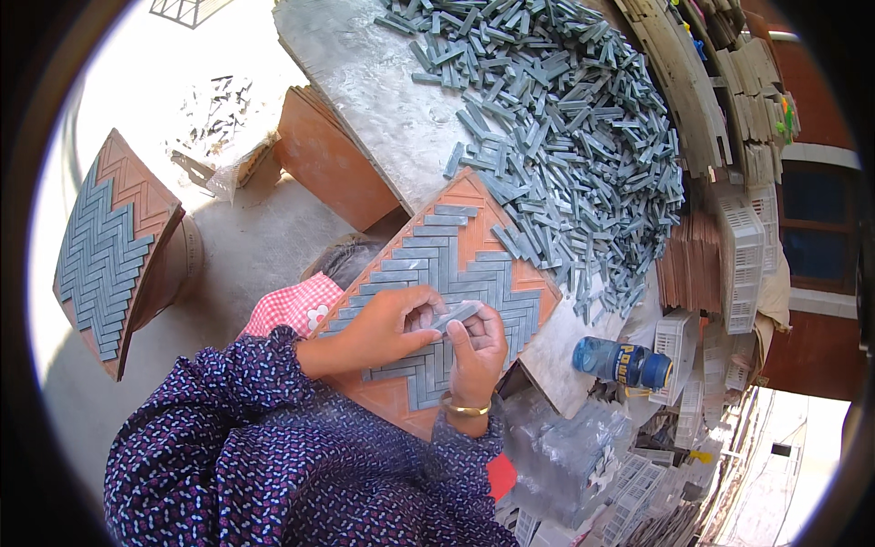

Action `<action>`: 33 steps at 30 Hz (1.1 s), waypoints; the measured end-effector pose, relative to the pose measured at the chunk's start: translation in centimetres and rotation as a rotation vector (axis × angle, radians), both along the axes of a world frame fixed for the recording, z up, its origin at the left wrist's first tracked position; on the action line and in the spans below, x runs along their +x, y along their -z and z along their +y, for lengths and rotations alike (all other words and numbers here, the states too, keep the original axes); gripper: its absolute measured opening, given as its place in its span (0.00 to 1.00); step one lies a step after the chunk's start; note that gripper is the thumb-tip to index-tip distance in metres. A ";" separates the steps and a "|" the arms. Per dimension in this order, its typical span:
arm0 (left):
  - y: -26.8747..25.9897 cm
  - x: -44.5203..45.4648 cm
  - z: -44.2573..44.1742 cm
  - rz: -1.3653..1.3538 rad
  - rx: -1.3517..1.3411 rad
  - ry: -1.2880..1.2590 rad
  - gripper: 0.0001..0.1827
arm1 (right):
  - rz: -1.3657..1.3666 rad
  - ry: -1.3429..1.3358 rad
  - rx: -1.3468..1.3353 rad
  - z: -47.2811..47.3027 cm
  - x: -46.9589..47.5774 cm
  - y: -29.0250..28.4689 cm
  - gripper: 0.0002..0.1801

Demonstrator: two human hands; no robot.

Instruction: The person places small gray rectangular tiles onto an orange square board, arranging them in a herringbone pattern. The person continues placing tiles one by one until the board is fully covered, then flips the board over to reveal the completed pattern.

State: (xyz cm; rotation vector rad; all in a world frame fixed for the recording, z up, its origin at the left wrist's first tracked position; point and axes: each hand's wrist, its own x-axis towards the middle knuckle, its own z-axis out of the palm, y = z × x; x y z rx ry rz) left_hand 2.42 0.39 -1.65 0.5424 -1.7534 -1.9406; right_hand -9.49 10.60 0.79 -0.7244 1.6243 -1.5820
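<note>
A small grey stone strip (pixel 456 316) is held between my two hands, just above the patterned board. My left hand (pixel 386 328) pinches its left end with thumb and curled fingers. My right hand (pixel 480 349), with a gold bangle at the wrist, grips the other end. Below them lies a reddish-brown grooved board (pixel 472 188), tilted in view, with grey strips (pixel 417 267) set in a herringbone pattern. Bare grooves show near its top and right corners and along the lower edge. The hands hide part of the middle rows.
A large heap of loose grey strips (pixel 567 130) covers the worktable (pixel 355 75) beyond the board. A blue bottle (pixel 618 362) lies right. Another herringbone board (pixel 102 260) rests on a round support at left. Brown boards (pixel 328 157) lean by the table; plastic crates (pixel 742 267) stand right.
</note>
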 end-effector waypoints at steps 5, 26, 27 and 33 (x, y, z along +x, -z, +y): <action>0.2 0.5 -0.7 -0.095 0.191 0.030 0.15 | 0.382 -0.149 0.238 -2.6 -3.9 -1.0 0.09; 0.9 0.3 -1.3 0.012 0.337 -0.057 0.12 | 0.872 -0.146 0.395 -8.9 -8.4 1.8 0.15; 0.9 0.3 -1.3 0.020 0.340 -0.051 0.12 | 0.934 -0.168 0.432 -8.9 -8.2 2.1 0.15; 1.0 0.2 -1.3 0.016 0.338 -0.044 0.12 | 1.013 -0.171 0.437 -9.1 -7.6 1.8 0.10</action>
